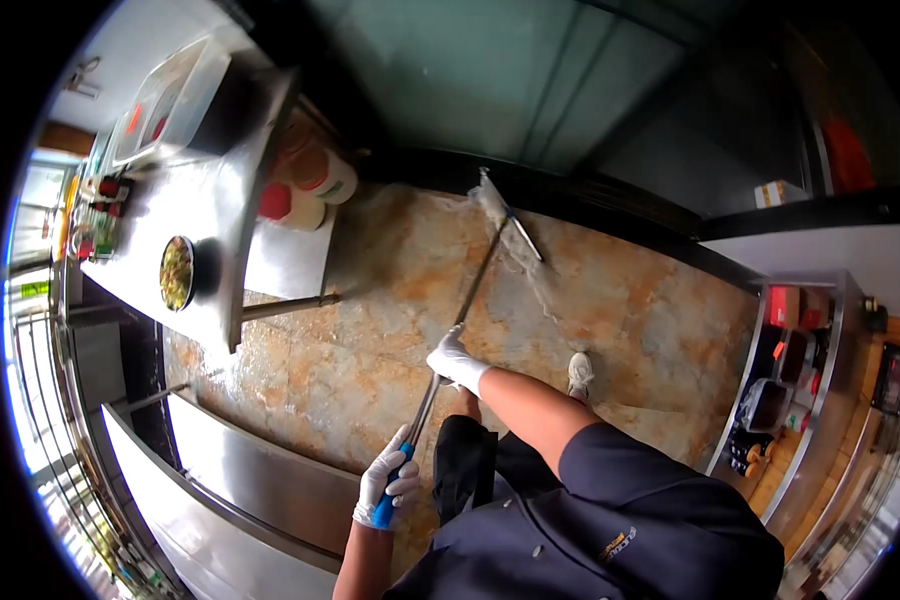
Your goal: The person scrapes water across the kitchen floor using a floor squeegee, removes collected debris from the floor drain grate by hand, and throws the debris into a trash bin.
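A long-handled mop (pixel 482 275) slants across the floor, with a dark metal pole and a narrow flat head. Whitish, stringy material spreads around that head on the floor; I cannot tell whether it is all fringe or partly suds. My left hand (pixel 388 482), in a white glove, is closed around the blue grip (pixel 395 492) at the pole's near end. Farther down, my right hand (pixel 457 360), also gloved, wraps the middle of the pole. The mop head lies close to the dark base of the glass panels (pixel 450 90).
A steel table (pixel 210 180) at left holds a bowl of food (pixel 177 273) and a clear plastic bin (pixel 175 100). White tubs (pixel 335 180) stand on its lower shelf. Another steel table (pixel 250 480) is at lower left, a stocked shelf unit (pixel 820 390) at right. The tiled floor (pixel 320 380) looks wet.
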Action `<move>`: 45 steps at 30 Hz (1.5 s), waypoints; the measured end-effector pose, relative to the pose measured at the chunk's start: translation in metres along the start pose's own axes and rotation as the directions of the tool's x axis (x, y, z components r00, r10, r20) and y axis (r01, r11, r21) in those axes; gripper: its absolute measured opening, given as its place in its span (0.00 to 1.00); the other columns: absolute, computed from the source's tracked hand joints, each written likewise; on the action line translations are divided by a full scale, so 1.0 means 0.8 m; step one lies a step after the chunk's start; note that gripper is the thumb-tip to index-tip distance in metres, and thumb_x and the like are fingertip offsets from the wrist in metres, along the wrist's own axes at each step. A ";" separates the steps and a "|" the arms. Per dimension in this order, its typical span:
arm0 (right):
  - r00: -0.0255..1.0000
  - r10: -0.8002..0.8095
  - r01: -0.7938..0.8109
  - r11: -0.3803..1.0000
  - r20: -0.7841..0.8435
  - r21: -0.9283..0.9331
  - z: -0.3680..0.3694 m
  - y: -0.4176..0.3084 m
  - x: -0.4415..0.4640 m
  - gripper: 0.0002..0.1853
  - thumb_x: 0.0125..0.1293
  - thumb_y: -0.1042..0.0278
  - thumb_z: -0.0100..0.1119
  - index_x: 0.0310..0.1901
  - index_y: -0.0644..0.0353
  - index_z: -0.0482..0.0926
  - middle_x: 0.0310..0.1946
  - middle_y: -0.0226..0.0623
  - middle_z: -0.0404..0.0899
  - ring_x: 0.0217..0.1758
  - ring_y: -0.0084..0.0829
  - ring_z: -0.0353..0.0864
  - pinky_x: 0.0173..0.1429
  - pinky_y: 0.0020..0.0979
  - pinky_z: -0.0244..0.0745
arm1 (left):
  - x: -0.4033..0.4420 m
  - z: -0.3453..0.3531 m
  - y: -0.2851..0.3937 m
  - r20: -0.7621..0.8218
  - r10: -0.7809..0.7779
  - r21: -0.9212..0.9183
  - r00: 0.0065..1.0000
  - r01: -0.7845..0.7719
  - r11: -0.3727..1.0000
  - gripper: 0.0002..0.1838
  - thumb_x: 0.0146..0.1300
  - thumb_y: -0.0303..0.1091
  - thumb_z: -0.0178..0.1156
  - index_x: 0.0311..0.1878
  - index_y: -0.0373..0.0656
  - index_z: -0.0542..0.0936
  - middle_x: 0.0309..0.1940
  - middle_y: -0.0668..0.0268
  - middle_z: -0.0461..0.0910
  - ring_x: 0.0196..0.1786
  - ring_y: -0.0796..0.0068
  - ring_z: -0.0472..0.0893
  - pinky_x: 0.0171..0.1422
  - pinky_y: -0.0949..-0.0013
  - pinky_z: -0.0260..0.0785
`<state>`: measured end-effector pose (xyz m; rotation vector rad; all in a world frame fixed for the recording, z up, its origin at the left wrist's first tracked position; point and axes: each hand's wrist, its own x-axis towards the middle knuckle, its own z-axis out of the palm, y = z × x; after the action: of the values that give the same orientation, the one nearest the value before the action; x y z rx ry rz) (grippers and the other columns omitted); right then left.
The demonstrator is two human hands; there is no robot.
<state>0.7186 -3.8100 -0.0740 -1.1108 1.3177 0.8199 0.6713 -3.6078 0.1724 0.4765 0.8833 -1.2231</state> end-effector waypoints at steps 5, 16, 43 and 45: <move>0.835 -0.135 0.543 0.046 0.534 -0.838 0.189 -0.079 0.009 0.27 0.72 0.55 0.33 0.50 0.72 0.76 0.33 0.51 0.82 0.35 0.39 0.83 0.73 0.50 0.52 | -0.055 -0.055 0.049 0.010 0.244 -0.221 0.970 -0.236 0.946 0.27 0.72 0.32 0.48 0.72 0.66 0.63 0.28 0.67 0.66 0.17 0.85 0.62 0.16 0.80 0.57; 0.895 -0.351 0.425 0.858 0.275 -0.289 0.179 0.026 -0.113 0.55 0.58 0.67 0.57 0.73 0.67 0.22 0.42 0.55 0.78 0.29 0.40 0.81 0.29 0.36 0.77 | -0.128 -0.130 -0.016 -0.020 0.278 0.135 0.960 -0.273 0.952 0.37 0.68 0.36 0.55 0.77 0.66 0.53 0.24 0.67 0.67 0.13 0.80 0.62 0.14 0.74 0.58; 0.881 -0.296 0.393 0.892 0.369 -0.223 0.307 0.130 -0.005 0.48 0.62 0.64 0.54 0.71 0.73 0.32 0.41 0.54 0.79 0.32 0.44 0.82 0.38 0.40 0.80 | -0.176 -0.183 -0.015 -0.202 0.288 0.466 0.936 -0.167 0.869 0.31 0.70 0.29 0.43 0.77 0.58 0.55 0.23 0.72 0.65 0.15 0.85 0.59 0.16 0.78 0.55; 0.836 -0.326 0.456 0.860 0.441 -0.228 0.337 0.091 -0.012 0.48 0.63 0.65 0.53 0.72 0.70 0.29 0.38 0.53 0.79 0.28 0.42 0.81 0.34 0.39 0.80 | -0.164 -0.189 -0.012 -0.235 0.413 0.495 0.880 -0.257 0.830 0.32 0.70 0.29 0.43 0.77 0.58 0.55 0.23 0.72 0.65 0.15 0.85 0.59 0.16 0.78 0.56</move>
<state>0.7346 -3.5324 -0.0984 -1.3408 0.5937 0.9025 0.6027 -3.4202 0.1884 1.2012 0.7456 -1.0208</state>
